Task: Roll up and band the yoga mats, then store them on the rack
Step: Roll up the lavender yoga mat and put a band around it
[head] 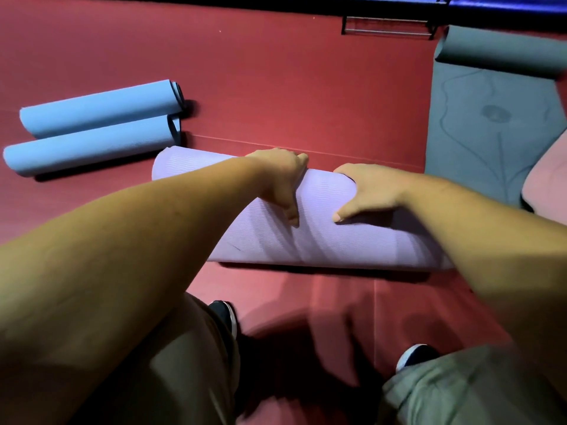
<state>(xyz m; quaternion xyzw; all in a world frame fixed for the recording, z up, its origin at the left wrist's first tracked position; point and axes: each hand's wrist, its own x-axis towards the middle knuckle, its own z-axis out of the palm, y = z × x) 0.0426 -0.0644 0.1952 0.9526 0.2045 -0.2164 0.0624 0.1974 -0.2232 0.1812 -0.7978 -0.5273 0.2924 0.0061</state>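
Note:
A rolled purple yoga mat [322, 240] lies across the red floor in front of me. My left hand [282, 179] grips its top near the middle, fingers curled over the far side and thumb down the near side. My right hand [368, 191] grips the roll just to the right, thumb pointing left along the near face. Two rolled blue mats [92, 130] lie side by side at the left. A black metal rack [389, 26] stands at the far wall, upper right.
A grey-green mat [491, 118] lies partly rolled at the right, its roll at the far end. A pink mat edge [549, 185] shows at the right border. My knees and dark shoes [227, 314] are at the bottom on the red floor [306, 72].

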